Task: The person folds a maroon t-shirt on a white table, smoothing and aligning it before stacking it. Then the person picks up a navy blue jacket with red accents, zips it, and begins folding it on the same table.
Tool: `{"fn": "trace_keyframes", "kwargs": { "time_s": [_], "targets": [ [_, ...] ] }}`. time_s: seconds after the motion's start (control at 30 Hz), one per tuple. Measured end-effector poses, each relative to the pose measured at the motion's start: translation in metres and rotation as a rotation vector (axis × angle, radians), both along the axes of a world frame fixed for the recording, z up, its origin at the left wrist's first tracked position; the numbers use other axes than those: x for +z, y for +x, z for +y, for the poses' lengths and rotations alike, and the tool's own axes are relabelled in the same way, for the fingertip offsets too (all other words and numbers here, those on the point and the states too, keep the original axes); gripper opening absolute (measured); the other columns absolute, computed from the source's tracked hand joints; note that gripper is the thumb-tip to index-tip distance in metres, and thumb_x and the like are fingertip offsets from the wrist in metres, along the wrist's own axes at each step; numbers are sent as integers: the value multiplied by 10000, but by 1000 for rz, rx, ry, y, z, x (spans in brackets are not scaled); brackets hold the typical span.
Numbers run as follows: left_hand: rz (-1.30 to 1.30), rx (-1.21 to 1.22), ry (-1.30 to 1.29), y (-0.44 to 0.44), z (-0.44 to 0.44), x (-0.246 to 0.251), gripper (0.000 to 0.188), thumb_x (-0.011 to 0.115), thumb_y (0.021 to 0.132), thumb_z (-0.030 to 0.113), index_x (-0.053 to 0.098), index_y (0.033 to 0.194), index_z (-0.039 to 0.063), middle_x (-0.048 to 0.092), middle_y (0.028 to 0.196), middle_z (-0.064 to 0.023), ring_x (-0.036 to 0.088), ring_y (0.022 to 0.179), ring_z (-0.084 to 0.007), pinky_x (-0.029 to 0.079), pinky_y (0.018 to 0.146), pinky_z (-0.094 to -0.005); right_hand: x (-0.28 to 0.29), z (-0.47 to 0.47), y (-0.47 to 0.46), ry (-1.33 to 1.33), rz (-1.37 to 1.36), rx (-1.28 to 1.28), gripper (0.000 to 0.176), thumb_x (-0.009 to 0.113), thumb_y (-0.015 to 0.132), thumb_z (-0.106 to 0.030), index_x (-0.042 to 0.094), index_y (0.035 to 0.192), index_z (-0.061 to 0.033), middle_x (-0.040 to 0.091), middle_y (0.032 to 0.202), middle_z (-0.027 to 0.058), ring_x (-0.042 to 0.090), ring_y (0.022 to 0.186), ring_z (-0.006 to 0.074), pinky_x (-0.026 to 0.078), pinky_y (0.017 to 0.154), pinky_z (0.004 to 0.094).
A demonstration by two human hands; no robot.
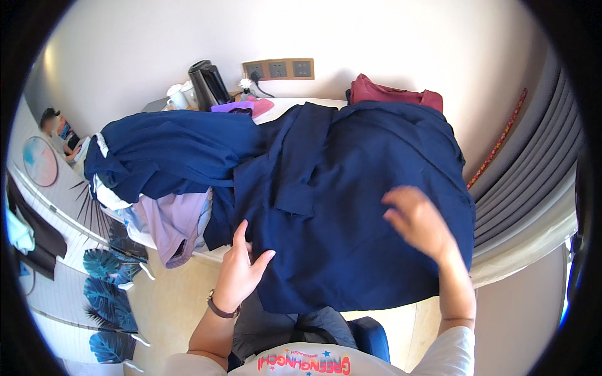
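A large navy blue garment (357,225) is spread over the table and hangs over its front edge towards my lap. One folded sleeve (296,174) lies across its left part. My left hand (241,272) is at the garment's lower left edge, thumb and index finger apart; its other fingers are mostly hidden. Over the right half of the cloth is my right hand (418,221), blurred, its fingers slightly bent and nothing visible in them. Left of the garment, another navy cloth (178,145) lies heaped on a pale lilac garment (169,216).
At the back are a black electric kettle (209,87), white mugs (177,96), a purple cloth (231,107) and a folded maroon garment (395,94). Wall sockets (277,69) sit above. A grey curtain (531,155) hangs at right. Another person (59,136) is at far left.
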State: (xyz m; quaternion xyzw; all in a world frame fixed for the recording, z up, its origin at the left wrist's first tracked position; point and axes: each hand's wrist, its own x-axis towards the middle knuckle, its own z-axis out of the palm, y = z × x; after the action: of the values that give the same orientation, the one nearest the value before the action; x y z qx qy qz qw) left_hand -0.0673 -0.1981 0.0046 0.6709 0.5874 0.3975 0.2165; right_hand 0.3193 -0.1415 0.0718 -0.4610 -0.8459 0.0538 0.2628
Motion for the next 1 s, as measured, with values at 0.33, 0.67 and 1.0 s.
{"fn": "trace_keyframes", "kwargs": {
  "time_s": [0.33,0.67,1.0],
  "targets": [
    [-934,-232,-155,6,-1,28,411,605,1050,9,515,1451,-2,691,994,-40,592,845,-45,468,769,-188,-99,-153,-103,-516,125,199,471,735,991,-347,652,1198,68,746,855,245,760,811,395,617,707,461],
    [-1575,-715,-280,33,24,62,417,487,1080,-12,470,1497,-37,685,1175,-147,712,1125,-253,600,1034,-452,-98,-130,-189,80,607,-274,1393,1023,635,-335,131,1659,-24,161,1654,398,275,1510,577,302,1232,581],
    [-1610,-653,-171,24,46,56,291,508,1065,-27,640,1323,-57,699,1221,-210,699,1133,-284,577,1072,-463,-64,-97,-166,-152,1399,-199,518,563,850,255,644,1318,49,746,1102,87,689,1101,138,502,1021,254]
  ]
}}
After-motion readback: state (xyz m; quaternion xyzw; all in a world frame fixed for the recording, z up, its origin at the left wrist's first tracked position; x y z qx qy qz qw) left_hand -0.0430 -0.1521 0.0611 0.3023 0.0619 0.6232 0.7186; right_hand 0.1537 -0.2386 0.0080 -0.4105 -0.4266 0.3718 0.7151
